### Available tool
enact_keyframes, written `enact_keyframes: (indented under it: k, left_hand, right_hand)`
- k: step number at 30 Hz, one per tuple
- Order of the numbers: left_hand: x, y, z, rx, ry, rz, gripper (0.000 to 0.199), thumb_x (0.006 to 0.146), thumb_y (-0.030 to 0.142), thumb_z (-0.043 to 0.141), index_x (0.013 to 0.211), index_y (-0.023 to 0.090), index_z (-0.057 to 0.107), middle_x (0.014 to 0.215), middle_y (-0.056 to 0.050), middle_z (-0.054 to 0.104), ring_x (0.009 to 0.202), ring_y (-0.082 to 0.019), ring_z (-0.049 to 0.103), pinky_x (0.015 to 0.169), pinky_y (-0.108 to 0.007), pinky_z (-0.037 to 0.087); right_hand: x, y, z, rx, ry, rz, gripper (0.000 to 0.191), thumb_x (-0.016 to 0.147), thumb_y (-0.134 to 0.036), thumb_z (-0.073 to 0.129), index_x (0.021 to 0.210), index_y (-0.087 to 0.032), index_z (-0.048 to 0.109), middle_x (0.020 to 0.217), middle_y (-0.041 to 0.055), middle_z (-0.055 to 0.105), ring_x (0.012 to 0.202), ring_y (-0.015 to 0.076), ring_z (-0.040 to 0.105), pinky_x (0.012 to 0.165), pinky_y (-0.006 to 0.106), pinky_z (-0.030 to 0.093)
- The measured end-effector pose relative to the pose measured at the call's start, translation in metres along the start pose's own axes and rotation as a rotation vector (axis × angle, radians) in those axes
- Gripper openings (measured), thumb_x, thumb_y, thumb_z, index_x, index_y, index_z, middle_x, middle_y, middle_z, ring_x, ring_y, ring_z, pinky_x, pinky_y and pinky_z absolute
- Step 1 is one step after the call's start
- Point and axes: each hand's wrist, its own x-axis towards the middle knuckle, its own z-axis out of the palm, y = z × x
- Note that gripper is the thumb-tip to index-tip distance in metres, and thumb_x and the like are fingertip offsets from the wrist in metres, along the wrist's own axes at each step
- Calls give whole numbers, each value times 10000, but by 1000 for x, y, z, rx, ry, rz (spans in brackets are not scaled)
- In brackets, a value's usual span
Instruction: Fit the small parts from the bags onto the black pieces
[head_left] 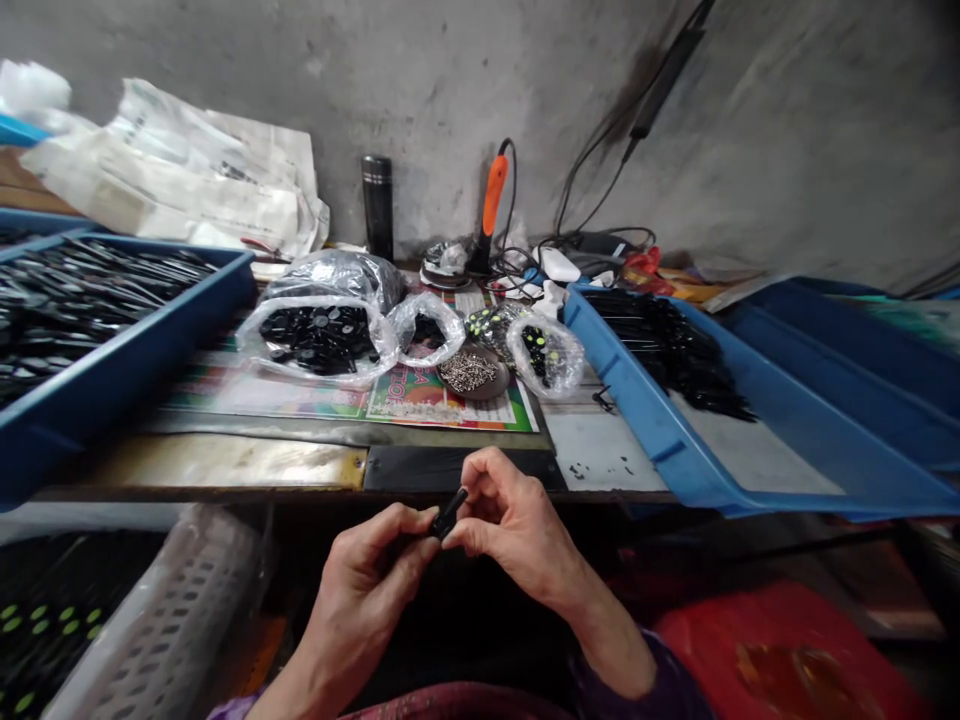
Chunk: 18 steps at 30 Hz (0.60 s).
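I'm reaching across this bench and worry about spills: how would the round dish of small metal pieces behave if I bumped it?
The shallow round dish looks low-rimmed, and the small metal pieces are heaped loose in it, so a bump would probably spill some. It rests on a printed paper sheet, which might slide along with it.

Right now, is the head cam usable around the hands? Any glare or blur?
Head view: left hand, right hand and black part look fairly sharp, though the part is small and dark, so its detail is hard to read; glare on the metal plate; wide-angle distortion stretches the blue tray toward the right edge; below the bench it is dim.
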Motion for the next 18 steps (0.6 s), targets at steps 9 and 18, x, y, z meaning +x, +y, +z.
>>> enact_keyframes:
  k: [9,18]
  left_hand:
    - [1,-7,0,50,52,35,167,736,320,762,742,155,732,555,11,561,446,-85,414,399,-175,336]
    - [2,-13,-2,165,92,122,81,751,227,735,805,181,772,600,5,632,457,-105,469,415,-186,383]
  right_hand:
    - [4,1,-6,-272,-16,-142,343,755,-113,774,884,-225,477,727,-90,524,619,78,475,568,165,382]
    - [9,7,-8,-675,18,-458,329,813,-162,776,913,-228,469,727,-70,509,597,108,499,569,211,377]
